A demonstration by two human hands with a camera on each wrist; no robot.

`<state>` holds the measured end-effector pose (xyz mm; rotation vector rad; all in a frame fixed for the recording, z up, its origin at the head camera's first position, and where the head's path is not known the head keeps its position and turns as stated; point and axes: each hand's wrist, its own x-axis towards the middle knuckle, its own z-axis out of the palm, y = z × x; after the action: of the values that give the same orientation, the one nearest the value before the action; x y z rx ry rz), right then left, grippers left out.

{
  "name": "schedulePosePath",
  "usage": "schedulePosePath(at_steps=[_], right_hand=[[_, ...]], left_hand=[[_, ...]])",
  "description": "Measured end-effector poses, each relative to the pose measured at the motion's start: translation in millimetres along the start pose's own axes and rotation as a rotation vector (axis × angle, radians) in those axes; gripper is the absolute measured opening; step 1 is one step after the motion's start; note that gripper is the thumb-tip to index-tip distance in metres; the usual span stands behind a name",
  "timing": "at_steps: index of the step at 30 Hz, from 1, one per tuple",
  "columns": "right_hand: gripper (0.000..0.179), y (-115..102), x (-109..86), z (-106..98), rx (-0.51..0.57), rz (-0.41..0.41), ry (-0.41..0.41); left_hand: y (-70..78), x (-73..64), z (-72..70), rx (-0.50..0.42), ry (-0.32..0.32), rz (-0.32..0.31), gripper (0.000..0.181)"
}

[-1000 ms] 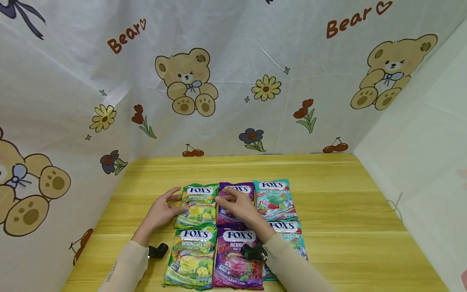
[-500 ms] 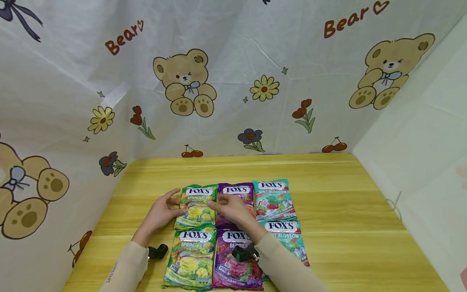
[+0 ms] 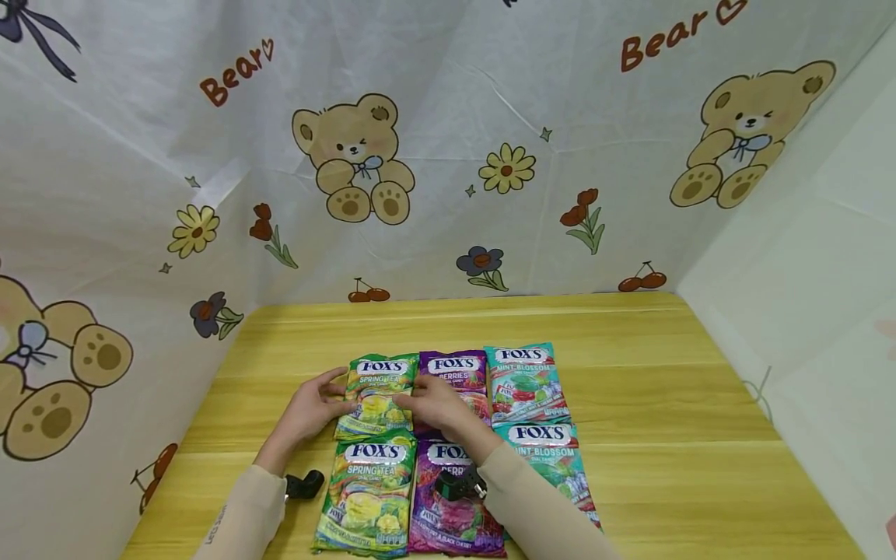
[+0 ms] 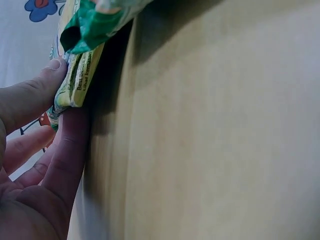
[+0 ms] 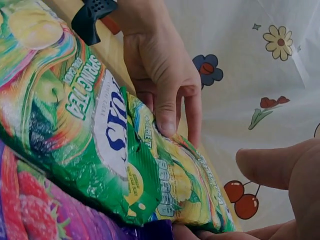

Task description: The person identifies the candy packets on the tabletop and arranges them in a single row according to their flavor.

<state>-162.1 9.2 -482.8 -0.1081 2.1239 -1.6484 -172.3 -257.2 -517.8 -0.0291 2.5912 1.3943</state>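
One far Spring Tea bag (image 3: 378, 387), pinched by left fingers (image 4: 67, 155) at nine o'clock; right fingers (image 3: 429, 385) wide at three.

Broad free tabletop (image 3: 665, 412) right of far mint pack (image 3: 528, 389); another open strip runs along far edge up to printed curtain (image 3: 427, 257). Left hand (image 3: 309, 404) blocks left side of far spring-tea pack (image 3: 381, 387); right hand (image 3: 437, 404) fills approach over far berries pack (image 3: 458, 368). Packs lie side by side, scant finger room between. Right sleeve (image 3: 535, 502) bars near-left part of near mint pack (image 3: 556, 463); black wrist mount (image 3: 456, 484) overhangs near berries pack (image 3: 448, 525).
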Motion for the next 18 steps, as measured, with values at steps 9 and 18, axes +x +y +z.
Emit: schedulePosePath(at_steps=[9,18], right_hand=[[0.078,0.6,3.1,2.8,0.013,0.014,-0.038],[0.075,-2.0,6.3,3.7,0.088,0.004,-0.076]], left_hand=[[0.2,0.0,0.8,-0.080,-0.017,-0.004,0.077],[0.0,4.7,2.5,-0.104,-0.022,0.035,0.081]])
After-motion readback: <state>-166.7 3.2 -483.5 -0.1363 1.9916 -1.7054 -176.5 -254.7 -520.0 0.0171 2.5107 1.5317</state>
